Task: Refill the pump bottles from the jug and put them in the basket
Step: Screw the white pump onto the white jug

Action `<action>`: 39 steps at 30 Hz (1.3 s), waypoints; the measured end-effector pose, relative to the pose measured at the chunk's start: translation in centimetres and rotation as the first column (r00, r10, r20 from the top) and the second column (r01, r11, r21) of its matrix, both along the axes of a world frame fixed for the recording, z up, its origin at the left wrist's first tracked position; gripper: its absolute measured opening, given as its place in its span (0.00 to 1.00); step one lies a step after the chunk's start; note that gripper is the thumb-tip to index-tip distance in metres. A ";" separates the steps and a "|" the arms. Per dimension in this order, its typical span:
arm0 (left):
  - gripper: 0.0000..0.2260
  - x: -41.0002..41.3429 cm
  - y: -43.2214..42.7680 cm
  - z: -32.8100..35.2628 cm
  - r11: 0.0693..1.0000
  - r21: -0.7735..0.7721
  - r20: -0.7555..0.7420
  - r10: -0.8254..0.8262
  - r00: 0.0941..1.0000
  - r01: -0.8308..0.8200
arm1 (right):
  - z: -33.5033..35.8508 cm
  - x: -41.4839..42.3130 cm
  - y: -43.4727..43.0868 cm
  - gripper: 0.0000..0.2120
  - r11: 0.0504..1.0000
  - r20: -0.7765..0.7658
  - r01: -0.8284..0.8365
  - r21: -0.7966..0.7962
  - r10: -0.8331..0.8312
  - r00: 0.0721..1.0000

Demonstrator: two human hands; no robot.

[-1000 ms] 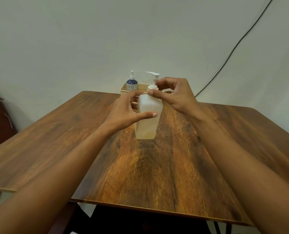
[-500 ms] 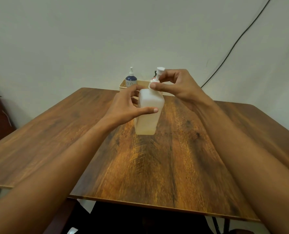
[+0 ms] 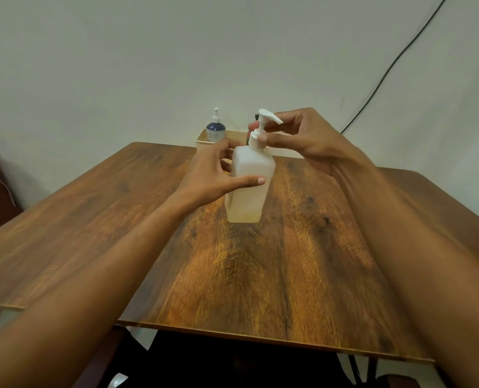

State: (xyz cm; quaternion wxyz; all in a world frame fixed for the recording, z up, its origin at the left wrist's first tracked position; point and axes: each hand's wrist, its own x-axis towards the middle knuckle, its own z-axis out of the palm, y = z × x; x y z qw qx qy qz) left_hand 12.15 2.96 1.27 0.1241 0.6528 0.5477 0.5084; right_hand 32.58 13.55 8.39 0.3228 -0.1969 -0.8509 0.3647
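Pale plaster wall [image 3: 148,65] fills the far half of the scene, with a thin black cable [image 3: 395,65] running down it at the right. Below it a brown wood-grain table [image 3: 260,275] spreads toward the near edge. At the table's middle stands a frosted white rectangular pump bottle [image 3: 249,191], upright, its base on the wood. The left hand [image 3: 213,175] wraps the bottle's body, thumb across the near face, fingers curled behind. The right hand [image 3: 302,135] pinches the white pump collar at the bottle's neck between thumb and fingertips, the pump head [image 3: 269,117] rising above them. At the far edge sits a cream plastic basket [image 3: 202,140], and in its left end stands a small dark-blue pump bottle [image 3: 216,130].
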 end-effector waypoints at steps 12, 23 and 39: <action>0.33 -0.1 0.0 -0.4 1.000 0.005 0.030 -0.023 0.999 0.023 | -0.1 -0.5 -0.5 0.17 0.996 0.097 -0.020 0.091 0.011 0.995; 0.34 0.9 0.6 -0.9 0.999 0.050 0.055 -0.019 0.998 0.016 | -3.3 -2.2 -1.9 0.20 0.902 -0.242 0.409 0.138 -0.370 0.897; 0.37 2.2 2.1 -0.5 0.994 0.095 0.036 0.048 0.998 -0.052 | -2.5 -0.5 -1.8 0.25 0.886 -0.245 0.455 0.087 -0.423 0.872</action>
